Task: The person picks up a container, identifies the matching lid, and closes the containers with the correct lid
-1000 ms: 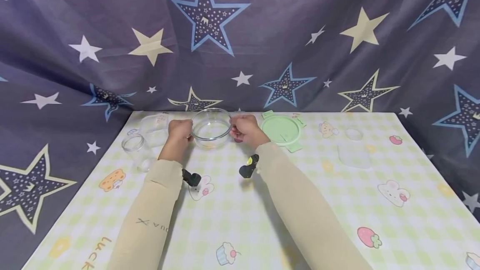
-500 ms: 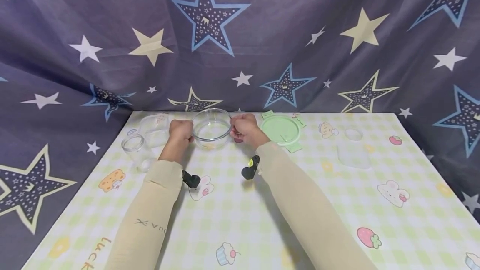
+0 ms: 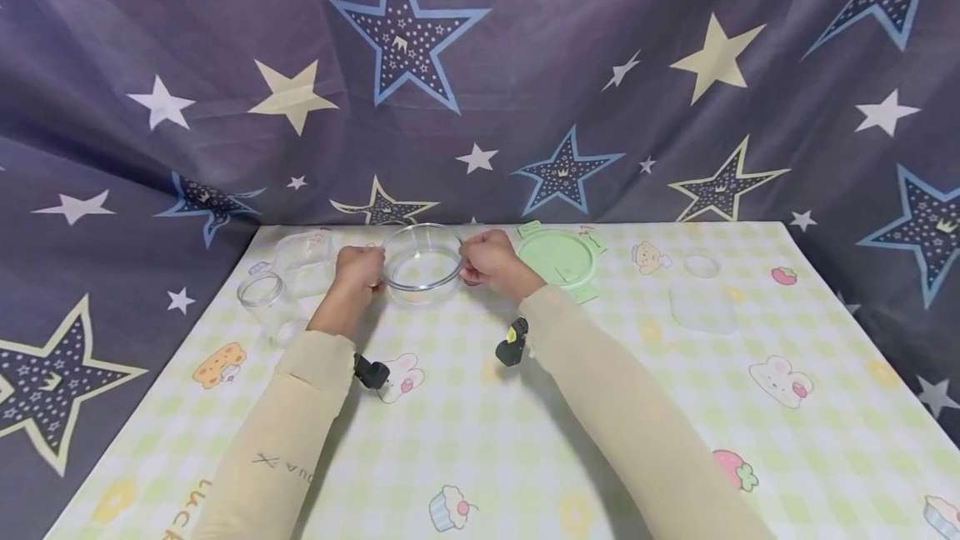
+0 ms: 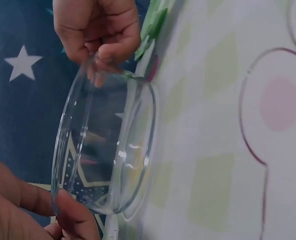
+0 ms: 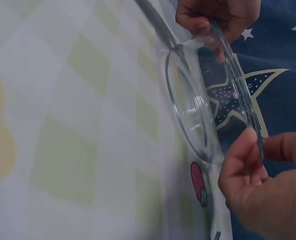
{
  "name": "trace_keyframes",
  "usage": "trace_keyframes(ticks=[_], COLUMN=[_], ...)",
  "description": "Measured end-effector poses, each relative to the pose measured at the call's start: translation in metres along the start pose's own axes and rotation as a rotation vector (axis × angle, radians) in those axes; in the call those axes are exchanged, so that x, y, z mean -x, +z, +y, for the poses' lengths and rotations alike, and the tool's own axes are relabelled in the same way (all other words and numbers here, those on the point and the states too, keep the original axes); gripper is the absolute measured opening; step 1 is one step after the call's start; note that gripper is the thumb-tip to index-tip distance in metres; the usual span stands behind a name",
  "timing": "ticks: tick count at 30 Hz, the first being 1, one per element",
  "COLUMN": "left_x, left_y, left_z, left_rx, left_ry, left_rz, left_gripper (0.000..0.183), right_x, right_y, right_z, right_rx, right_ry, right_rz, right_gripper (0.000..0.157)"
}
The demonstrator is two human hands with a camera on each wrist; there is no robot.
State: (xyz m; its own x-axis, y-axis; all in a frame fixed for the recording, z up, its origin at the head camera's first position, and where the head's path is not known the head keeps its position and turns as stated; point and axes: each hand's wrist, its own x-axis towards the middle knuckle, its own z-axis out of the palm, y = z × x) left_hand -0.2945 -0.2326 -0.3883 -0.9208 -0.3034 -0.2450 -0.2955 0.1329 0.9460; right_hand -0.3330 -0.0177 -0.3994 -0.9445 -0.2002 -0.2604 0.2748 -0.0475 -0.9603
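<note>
A round clear glass bowl is near the back of the table, left of centre, its opening facing up. My left hand pinches the rim on the left, and my right hand pinches it on the right. In the left wrist view the thumb of the left hand lies against the glass rim. From the right wrist, thumb and fingers of the right hand show on either side of the rim. The bowl's base is close to the tablecloth; whether it touches I cannot tell. A green round lid with side clips lies just right of the right hand.
Left of the bowl are a clear jar, lying or leaning, and a clear container. A small clear round piece and a translucent rectangular piece lie to the right. A star-patterned curtain hangs behind the table's back edge.
The head view has shifted slightly. Against the table, the bowl and both hands have come a little to the right and nearer to me. Both hands keep their grip on the rim.
</note>
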Motion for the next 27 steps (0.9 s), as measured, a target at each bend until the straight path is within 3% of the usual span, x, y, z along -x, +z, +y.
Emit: trace_keyframes(ticks=[7,12,19,27], left_x=[0.009,0.015,0.021,0.023], left_y=[-0.001,-0.002,0.0,-0.001], left_z=[0.0,-0.003,0.0,-0.001], left_rx=[-0.057,-0.095,-0.121,-0.092], left_ry=[-0.005,-0.009,0.002,-0.023], left_rz=[-0.074,-0.142,-0.216,-0.353], left_gripper=[0.046,0.043,0.041,0.048], right_x=[0.006,0.014,0.02,0.03], right_y=[-0.015,-0.027,-0.04,-0.056], right_z=[-0.001,-0.004,-0.004,-0.006], right_rx=[0.027,0.063,0.149,0.317], right_ry=[0.036,0.058,0.029,-0.016], right_rz=[-0.067,-0.13,-0.117,-0.151], right_gripper=[0.007,0.026,0.037,0.042])
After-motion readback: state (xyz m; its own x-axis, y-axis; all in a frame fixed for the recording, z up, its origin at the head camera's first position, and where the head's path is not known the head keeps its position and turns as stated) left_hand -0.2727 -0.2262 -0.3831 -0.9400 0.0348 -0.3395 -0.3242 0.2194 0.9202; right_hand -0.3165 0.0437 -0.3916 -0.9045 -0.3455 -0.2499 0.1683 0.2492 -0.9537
